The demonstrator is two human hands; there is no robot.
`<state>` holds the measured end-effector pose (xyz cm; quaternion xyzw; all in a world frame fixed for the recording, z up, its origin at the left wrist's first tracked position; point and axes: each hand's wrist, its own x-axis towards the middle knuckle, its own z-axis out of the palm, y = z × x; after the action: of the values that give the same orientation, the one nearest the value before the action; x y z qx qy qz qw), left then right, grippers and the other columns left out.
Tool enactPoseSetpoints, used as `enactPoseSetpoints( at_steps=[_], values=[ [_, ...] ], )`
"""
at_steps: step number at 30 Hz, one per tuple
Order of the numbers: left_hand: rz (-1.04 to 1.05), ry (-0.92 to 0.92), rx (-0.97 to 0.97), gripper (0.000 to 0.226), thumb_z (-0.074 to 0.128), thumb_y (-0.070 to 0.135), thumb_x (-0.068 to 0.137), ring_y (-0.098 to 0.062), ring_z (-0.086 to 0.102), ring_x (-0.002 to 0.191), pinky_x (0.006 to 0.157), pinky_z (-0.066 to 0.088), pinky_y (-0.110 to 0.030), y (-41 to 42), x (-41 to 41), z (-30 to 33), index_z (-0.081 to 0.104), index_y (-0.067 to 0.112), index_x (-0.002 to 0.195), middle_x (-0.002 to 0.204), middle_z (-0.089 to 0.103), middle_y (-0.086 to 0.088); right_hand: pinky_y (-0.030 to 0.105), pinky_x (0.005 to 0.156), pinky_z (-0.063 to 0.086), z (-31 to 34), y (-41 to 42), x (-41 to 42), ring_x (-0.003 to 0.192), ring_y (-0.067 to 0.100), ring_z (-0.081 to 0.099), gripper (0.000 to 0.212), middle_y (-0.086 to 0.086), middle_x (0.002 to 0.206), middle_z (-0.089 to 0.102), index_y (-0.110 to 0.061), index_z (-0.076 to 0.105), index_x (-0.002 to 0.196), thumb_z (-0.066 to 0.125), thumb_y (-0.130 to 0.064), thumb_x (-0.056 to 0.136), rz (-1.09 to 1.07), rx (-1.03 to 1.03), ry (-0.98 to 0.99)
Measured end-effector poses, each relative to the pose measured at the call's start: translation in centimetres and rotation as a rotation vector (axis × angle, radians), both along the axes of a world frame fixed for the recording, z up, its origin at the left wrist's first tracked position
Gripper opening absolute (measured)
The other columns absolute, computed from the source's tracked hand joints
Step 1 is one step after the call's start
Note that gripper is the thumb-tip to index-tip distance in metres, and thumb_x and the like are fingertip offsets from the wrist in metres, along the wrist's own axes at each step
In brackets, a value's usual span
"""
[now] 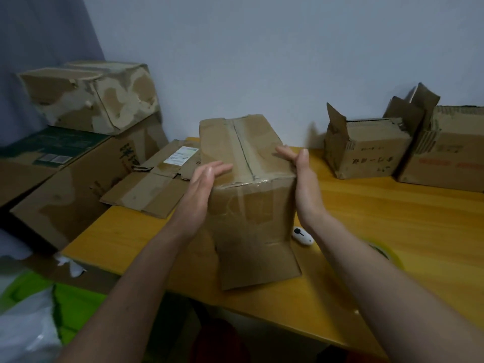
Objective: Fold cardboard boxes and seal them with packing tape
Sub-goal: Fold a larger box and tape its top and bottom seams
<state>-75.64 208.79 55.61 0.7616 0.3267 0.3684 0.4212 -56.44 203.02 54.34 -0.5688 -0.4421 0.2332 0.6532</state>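
Head view: both hands are pressing flat, fingers open, left hand (pixel 201 189) and right hand (pixel 301 179), against the taped box (pixel 251 179) standing mid-table (pixel 392 218). Sealing looks underway; next likely fetching the tape roll (pixel 385 254) near right.

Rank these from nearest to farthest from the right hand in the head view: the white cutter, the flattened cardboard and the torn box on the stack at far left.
1. White cutter: on the table, just below the right hand.
2. Flattened cardboard: left of the held box.
3. Torn box: atop the far-left stack.
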Motion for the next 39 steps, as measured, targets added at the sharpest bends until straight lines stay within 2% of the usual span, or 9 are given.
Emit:
enactPoseSetpoints(
  at_steps=[5, 13, 17, 20, 24, 28, 31, 35, 39],
  values=[
    [-0.015, 0.028, 0.073, 0.059, 0.014, 0.048, 0.095, 0.011, 0.036, 0.126, 0.105, 0.026, -0.008, 0.4, -0.4, -0.4, 0.063, 0.028, 0.121, 0.138, 0.045, 0.009, 0.017, 0.104, 0.026, -0.8, 0.2, 2.6, 0.139, 0.001, 0.027, 0.044, -0.011, 0.151, 0.034, -0.042, 0.060, 0.115, 0.051, -0.063, 0.077, 0.081, -0.037, -0.332],
    [-0.032, 0.033, 0.103, 0.055, 0.016, 0.047, 0.096, 0.013, 0.036, 0.125, 0.103, 0.025, -0.007, 1.1, -0.4, -0.8, 0.063, 0.030, 0.120, 0.137, 0.046, 0.010, 0.034, 0.116, 0.023, 1.3, -1.1, 4.3, 0.143, 0.004, 0.016, 0.066, -0.011, 0.158, 0.018, -0.040, 0.057, 0.125, 0.072, -0.056, 0.063, 0.183, -0.200, -0.656],
    [-0.030, -0.003, 0.111, 0.055, 0.015, 0.046, 0.097, 0.013, 0.037, 0.124, 0.103, 0.026, -0.005, 0.9, -0.1, -0.9, 0.064, 0.029, 0.117, 0.135, 0.048, 0.008, 0.035, 0.119, 0.001, 3.7, -1.0, 2.4, 0.148, 0.013, 0.002, 0.092, -0.004, 0.160, 0.011, -0.032, 0.035, 0.146, 0.036, -0.084, 0.070, 0.086, -0.382, -1.202],
    [-0.039, -0.064, 0.117, 0.055, 0.012, 0.049, 0.098, 0.006, 0.041, 0.125, 0.111, 0.030, -0.021, 1.0, -0.2, -1.3, 0.061, 0.029, 0.112, 0.133, 0.051, 0.004, 0.039, 0.121, 0.004, 3.7, 0.2, 0.6, 0.147, 0.019, 0.011, 0.103, 0.003, 0.158, 0.021, -0.026, 0.029, 0.148, 0.001, -0.087, 0.070, -0.033, -0.385, -1.422],
    [-0.068, -0.189, 0.079, 0.073, 0.015, 0.062, 0.092, -0.011, 0.047, 0.129, 0.112, 0.034, -0.045, 2.0, -0.7, -2.2, 0.057, 0.006, 0.112, 0.131, 0.055, -0.001, 0.039, 0.120, 0.008, 3.8, 0.6, 1.0, 0.147, 0.023, 0.014, 0.103, 0.005, 0.159, 0.019, -0.030, 0.019, 0.151, 0.001, -0.088, 0.067, 0.017, -0.405, -1.475],
    [-0.108, -0.301, -0.003, 0.067, 0.013, 0.054, 0.096, -0.017, 0.047, 0.130, 0.113, 0.032, -0.049, 2.1, -0.3, -2.7, 0.061, 0.008, 0.106, 0.131, 0.056, -0.003, 0.040, 0.121, 0.003, 4.4, 0.9, -1.6, 0.148, 0.024, 0.006, 0.107, 0.006, 0.160, 0.011, -0.027, 0.013, 0.152, 0.008, -0.088, 0.063, 0.054, -0.454, -1.489],
    [-0.109, -0.363, -0.049, 0.061, 0.012, 0.042, 0.101, -0.016, 0.047, 0.131, 0.113, 0.033, -0.046, 2.1, -0.3, -3.0, 0.064, 0.009, 0.102, 0.132, 0.055, -0.005, 0.037, 0.119, 0.009, 4.3, 1.9, -3.8, 0.144, 0.021, 0.018, 0.108, 0.004, 0.156, 0.026, -0.022, 0.027, 0.149, 0.003, -0.087, 0.066, 0.034, -0.386, -1.429],
    [-0.122, -0.240, 0.031, 0.045, 0.020, 0.017, 0.106, -0.005, 0.046, 0.130, 0.107, 0.038, -0.029, 2.6, -1.3, -2.3, 0.063, 0.006, 0.110, 0.134, 0.054, -0.002, 0.037, 0.118, 0.009, 4.4, 2.2, -3.4, 0.146, 0.024, 0.013, 0.095, 0.008, 0.158, 0.020, -0.016, 0.025, 0.149, 0.021, -0.078, 0.076, 0.064, -0.381, -1.508],
    [-0.103, -0.143, 0.147, 0.038, 0.029, 0.024, 0.103, -0.003, 0.047, 0.128, 0.106, 0.038, -0.025, 3.0, -1.4, -2.1, 0.065, 0.017, 0.112, 0.133, 0.055, 0.004, 0.034, 0.119, 0.005, 4.5, 2.0, -3.4, 0.147, 0.021, 0.007, 0.095, 0.004, 0.160, 0.012, -0.017, 0.016, 0.152, 0.041, -0.074, 0.080, 0.131, -0.471, -1.529]
  ],
)
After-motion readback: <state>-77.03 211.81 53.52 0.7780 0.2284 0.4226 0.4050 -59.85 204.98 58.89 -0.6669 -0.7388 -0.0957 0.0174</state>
